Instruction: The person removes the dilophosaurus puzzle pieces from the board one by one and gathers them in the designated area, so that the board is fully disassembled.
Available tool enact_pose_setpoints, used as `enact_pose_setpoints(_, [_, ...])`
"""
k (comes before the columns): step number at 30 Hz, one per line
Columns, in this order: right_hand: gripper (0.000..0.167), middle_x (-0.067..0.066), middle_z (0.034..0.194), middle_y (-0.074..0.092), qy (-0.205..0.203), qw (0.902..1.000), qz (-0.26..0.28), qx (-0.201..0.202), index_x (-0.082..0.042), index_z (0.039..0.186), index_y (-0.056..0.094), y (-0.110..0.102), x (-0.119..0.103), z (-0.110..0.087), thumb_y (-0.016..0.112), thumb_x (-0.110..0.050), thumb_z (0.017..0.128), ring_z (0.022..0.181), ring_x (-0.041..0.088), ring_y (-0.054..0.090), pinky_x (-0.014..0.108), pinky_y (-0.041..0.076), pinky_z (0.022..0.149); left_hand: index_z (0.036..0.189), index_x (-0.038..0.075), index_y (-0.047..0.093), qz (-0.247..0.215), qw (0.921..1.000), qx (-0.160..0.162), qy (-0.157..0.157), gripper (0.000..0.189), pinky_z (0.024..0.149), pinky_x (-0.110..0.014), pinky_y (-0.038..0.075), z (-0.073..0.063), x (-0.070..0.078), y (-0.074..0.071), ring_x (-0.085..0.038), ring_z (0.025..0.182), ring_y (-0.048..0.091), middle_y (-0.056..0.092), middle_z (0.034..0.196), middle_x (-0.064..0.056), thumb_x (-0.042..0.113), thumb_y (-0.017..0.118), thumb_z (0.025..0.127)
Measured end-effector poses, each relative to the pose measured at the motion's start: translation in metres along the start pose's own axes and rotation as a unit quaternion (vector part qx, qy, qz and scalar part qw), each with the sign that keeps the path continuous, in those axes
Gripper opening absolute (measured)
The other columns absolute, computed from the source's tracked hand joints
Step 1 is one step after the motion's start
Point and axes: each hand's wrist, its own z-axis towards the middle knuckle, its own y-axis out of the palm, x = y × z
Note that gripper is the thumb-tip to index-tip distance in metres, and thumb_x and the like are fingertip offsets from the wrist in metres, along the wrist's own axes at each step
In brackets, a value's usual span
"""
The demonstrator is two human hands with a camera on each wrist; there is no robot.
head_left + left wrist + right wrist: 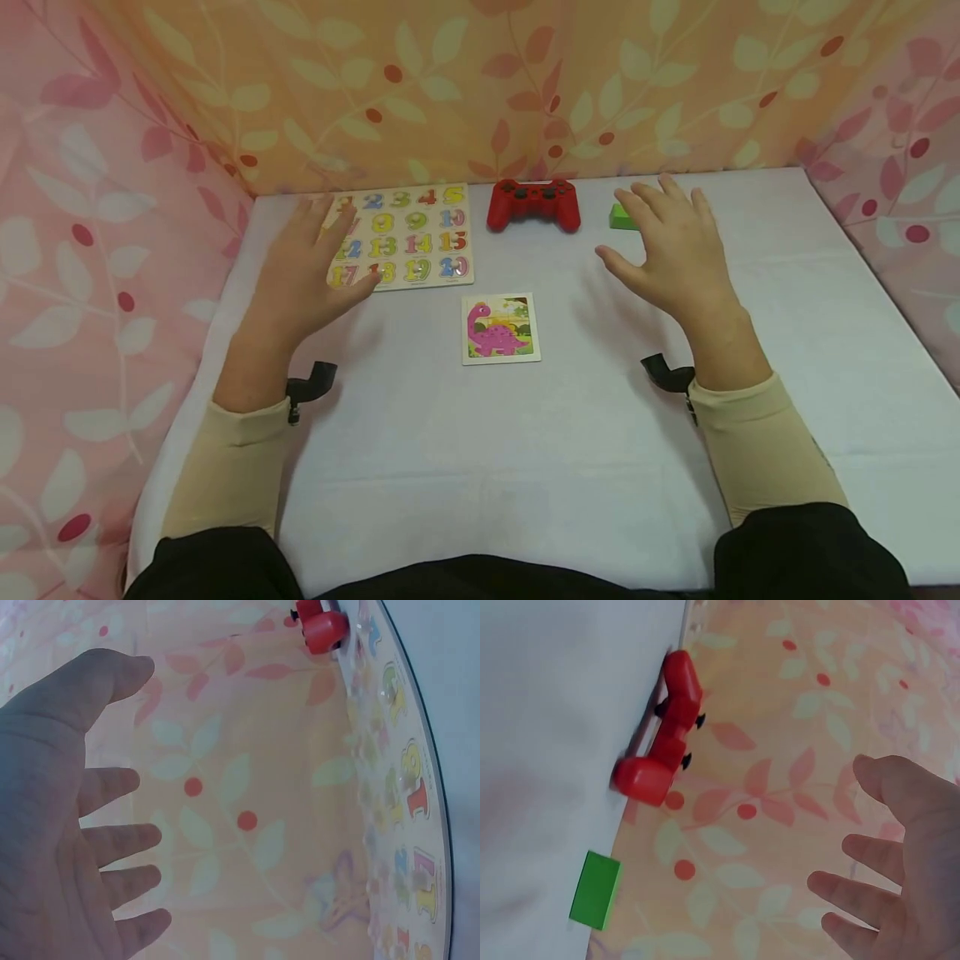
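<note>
My left hand [303, 267] hovers with spread fingers over the left part of a wooden number puzzle board [416, 282], hiding some of its numbers. On the right, my other hand [671, 250] is raised above the table, fingers apart and holding nothing. A green block [622, 218] lies just beyond it, partly covered by the fingers in the head view. Between the hands sits a small square picture puzzle [501, 329] showing a pink dinosaur. A red game controller [534, 205] rests at the back middle; the right wrist view shows the controller [664, 739] and the green block [595, 890] side-on.
A white cloth covers the table [480, 433]. Leaf-patterned curtains, an orange one [480, 92] behind and pink ones [90, 292] at the sides, enclose it. Each wrist carries a black camera mount [311, 383].
</note>
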Motion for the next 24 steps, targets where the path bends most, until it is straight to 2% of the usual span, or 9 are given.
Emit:
enact_pose_setpoints(5, [0.063,0.019,0.142,0.057,-0.039,0.9987,0.015,0.028,-0.006,0.142,0.059,0.002,-0.013,-0.001,0.073,-0.039,0.090,0.145,0.041,0.037,0.064,0.018,0.117,0.148,0.000,0.051,-0.020,0.9995,-0.005,0.024,0.080,0.114,-0.059,0.030,0.000,0.007,0.004,-0.044,0.145,0.035,0.041,0.154,-0.026,0.031,0.084,0.082])
enact_pose_setpoints(8, [0.061,0.019,0.139,0.059,-0.060,0.9970,0.025,0.043,-0.005,0.139,0.061,0.002,-0.020,-0.002,0.073,-0.038,0.090,0.143,0.041,0.040,0.064,0.021,0.116,0.150,0.003,0.050,-0.025,0.9990,-0.035,0.009,0.082,0.112,-0.061,0.032,-0.001,0.014,0.006,-0.042,0.145,0.036,0.039,0.156,-0.023,0.034,0.085,0.082])
enact_pose_setpoints(11, [0.059,0.019,0.138,0.060,-0.072,0.9958,0.033,0.046,-0.005,0.138,0.062,0.002,-0.025,-0.003,0.073,-0.038,0.090,0.142,0.041,0.041,0.063,0.021,0.116,0.151,0.004,0.050,-0.032,0.9980,-0.053,0.009,0.082,0.113,-0.059,0.032,-0.001,0.021,0.010,-0.040,0.144,0.038,0.042,0.155,-0.022,0.035,0.084,0.083])
enact_pose_setpoints(13, [0.058,0.018,0.138,0.060,-0.076,0.9955,0.039,0.041,-0.005,0.137,0.063,0.002,-0.029,-0.004,0.073,-0.038,0.090,0.141,0.041,0.042,0.063,0.022,0.116,0.152,0.005,0.050,-0.037,0.9972,-0.064,0.010,0.083,0.115,-0.056,0.030,0.000,0.025,0.013,-0.040,0.144,0.037,0.044,0.154,-0.021,0.037,0.084,0.084])
enact_pose_setpoints(16, [0.057,0.017,0.137,0.060,-0.082,0.9949,0.052,0.027,-0.005,0.136,0.064,0.002,-0.033,-0.004,0.074,-0.037,0.090,0.141,0.041,0.043,0.062,0.024,0.116,0.154,0.010,0.048,-0.042,0.9952,-0.088,0.003,0.083,0.113,-0.055,0.033,0.000,0.033,0.018,-0.039,0.141,0.040,0.047,0.151,-0.019,0.041,0.082,0.085])
enact_pose_setpoints(24, [0.057,0.014,0.134,0.062,-0.097,0.9915,0.082,-0.028,-0.007,0.137,0.065,0.004,-0.048,0.000,0.077,-0.037,0.090,0.130,0.036,0.052,0.057,0.040,0.105,0.157,0.017,0.045,-0.080,0.9824,-0.167,-0.026,0.084,0.106,-0.055,0.040,0.000,0.054,0.035,-0.033,0.133,0.046,0.052,0.143,-0.015,0.052,0.077,0.087])
